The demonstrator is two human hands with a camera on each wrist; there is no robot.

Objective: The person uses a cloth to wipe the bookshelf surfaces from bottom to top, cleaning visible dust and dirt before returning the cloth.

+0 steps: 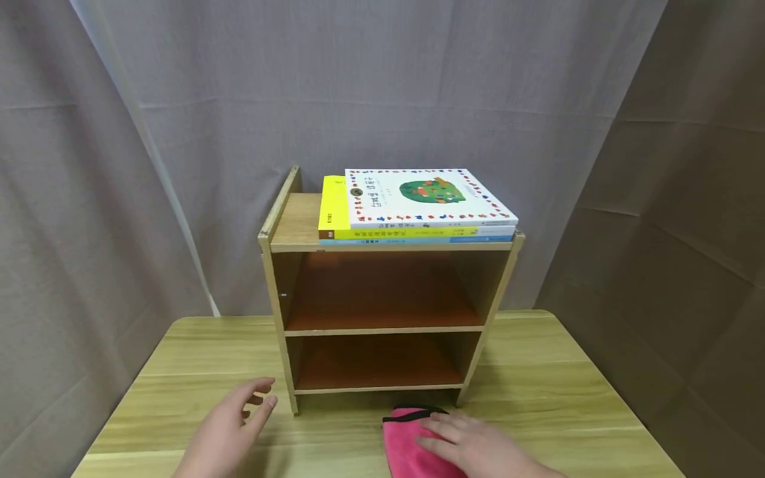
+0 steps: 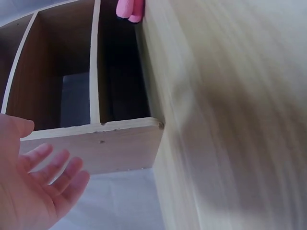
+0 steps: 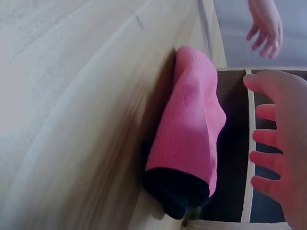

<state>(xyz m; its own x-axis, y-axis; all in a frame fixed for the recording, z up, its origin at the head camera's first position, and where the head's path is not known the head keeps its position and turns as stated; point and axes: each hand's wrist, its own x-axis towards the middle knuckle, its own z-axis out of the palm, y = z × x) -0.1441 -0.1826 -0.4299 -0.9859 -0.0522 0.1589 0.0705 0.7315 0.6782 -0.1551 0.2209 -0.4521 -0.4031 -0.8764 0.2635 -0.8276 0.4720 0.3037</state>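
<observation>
A folded pink cloth with black edging [image 1: 405, 439] lies on the table before a small wooden shelf [image 1: 382, 330]. My right hand [image 1: 475, 443] is over the cloth's right side in the head view. From the right wrist, a gap shows between the hand [image 3: 288, 143] and the pink cloth [image 3: 187, 124], and its fingers are spread and loosely bent. Beside the shelf's lower left corner my left hand [image 1: 226, 428] hovers above the table, holding nothing. Its fingers are relaxed in the left wrist view, near the shelf's side panel [image 2: 120, 148].
Several stacked books [image 1: 430, 199] lie flat on the shelf's top, the uppermost white with a green picture. Two lower compartments face me. The wooden table [image 1: 197, 358] extends to both sides, and grey curtains [image 1: 382, 79] hang behind and at the sides.
</observation>
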